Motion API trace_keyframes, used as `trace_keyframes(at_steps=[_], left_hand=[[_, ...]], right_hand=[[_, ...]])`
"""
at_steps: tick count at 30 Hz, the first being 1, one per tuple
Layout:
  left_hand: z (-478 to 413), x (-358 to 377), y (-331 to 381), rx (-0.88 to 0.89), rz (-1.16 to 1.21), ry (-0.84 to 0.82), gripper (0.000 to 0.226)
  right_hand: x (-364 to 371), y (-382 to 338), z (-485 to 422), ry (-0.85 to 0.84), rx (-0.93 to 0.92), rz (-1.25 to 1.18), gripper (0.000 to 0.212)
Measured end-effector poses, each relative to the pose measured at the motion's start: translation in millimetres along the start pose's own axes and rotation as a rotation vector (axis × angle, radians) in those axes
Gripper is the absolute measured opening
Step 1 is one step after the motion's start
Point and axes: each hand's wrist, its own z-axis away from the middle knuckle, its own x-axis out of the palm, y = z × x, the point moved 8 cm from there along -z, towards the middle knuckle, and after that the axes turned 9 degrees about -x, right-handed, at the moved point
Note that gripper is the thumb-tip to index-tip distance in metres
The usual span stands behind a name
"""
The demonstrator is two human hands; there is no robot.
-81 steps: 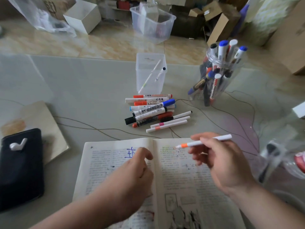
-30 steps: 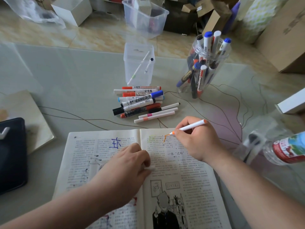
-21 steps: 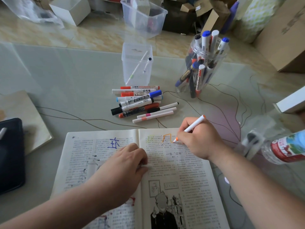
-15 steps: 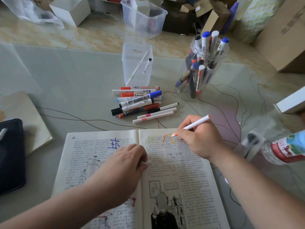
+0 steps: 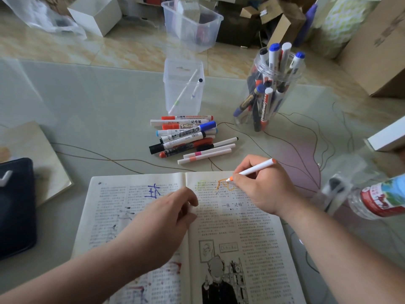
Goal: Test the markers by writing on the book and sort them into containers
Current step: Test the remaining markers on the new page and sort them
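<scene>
An open printed book (image 5: 241,233) lies on the table in front of me. My right hand (image 5: 263,189) grips a thin white marker with orange ends (image 5: 254,170), its tip on the top of the right page at an orange scribble (image 5: 223,185). My left hand (image 5: 171,218) rests on the book's spine with curled fingers that pinch a small white cap (image 5: 190,208). A blue mark (image 5: 152,191) is on the left page. A pile of several markers (image 5: 186,137) lies beyond the book. Behind it stand a square clear container (image 5: 183,106) with two thin pens and a round clear jar (image 5: 269,99) full of markers.
A dark case (image 5: 15,207) lies on a notebook (image 5: 43,154) at the left. A plastic water bottle (image 5: 377,198) lies at the right, with a white box (image 5: 388,134) beyond it. A clear bin (image 5: 192,25) and cardboard boxes (image 5: 377,44) stand on the floor past the table's far edge.
My right hand brought the uncapped marker down onto the right page and drew an orange scribble, which has grown. My left hand stayed on the spine.
</scene>
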Motion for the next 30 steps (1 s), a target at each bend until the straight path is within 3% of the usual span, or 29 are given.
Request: trace_keyframes(at_steps=[5,10,14,16,18,23,30], left_hand=[[-1,-6,-10,-0.122,0.102,0.020,0.017],[-4,-19,-18,-0.296,0.339,0.110,0.021],[-5,-19,-24,-0.459,0.879,0.105,0.039],[-4,-12,-23,-0.525,1.207,0.024,0.036],[-3,-7,-18,-0.545,1.378,-0.053,0.027],[4,-4,-4,-0.507,1.434,-0.164,0.027],[12,-8,12,-0.453,1.431,-0.196,0.025]], right_hand=[[10,-2,3,-0.089,0.036,-0.038,0.018],[11,-11,6,-0.066,0.099,-0.421,0.014],[15,-33,12,-0.092,0.092,-0.679,0.006],[16,-50,17,-0.120,0.044,-0.750,0.005],[13,-65,20,-0.116,-0.009,-0.797,0.008],[1,-90,28,-0.043,-0.139,-0.766,0.009],[-3,-99,35,-0.023,-0.182,-0.707,0.006]])
